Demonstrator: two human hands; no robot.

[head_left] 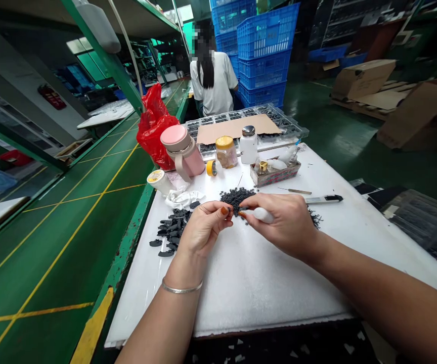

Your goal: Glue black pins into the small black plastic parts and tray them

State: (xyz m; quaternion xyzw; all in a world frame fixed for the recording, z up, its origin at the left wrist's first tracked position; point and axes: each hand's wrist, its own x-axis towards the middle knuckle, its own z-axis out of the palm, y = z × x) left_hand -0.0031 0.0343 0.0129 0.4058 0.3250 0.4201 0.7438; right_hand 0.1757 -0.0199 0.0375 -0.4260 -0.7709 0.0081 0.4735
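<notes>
My left hand (203,227) is closed in a pinch, thumb and forefinger holding a tiny dark part at their tips. My right hand (282,222) is wrapped round a white pen-like tool (261,215) whose tip points at that part. Both hands hover over a white foam sheet (264,283). Just behind the fingers lies a heap of small black parts (236,196). A second scatter of larger black pieces (171,230) lies left of my left hand. A silver bangle circles my left wrist.
Behind stand a pink flask (183,151), tape roll (211,168), yellow-lidded jar (226,150), white bottle (249,144), a small tray of bottles (275,172), a black-and-white pen (322,199), and a red bag (154,126). A person in white sits beyond, by blue crates (266,55). Green conveyor at left.
</notes>
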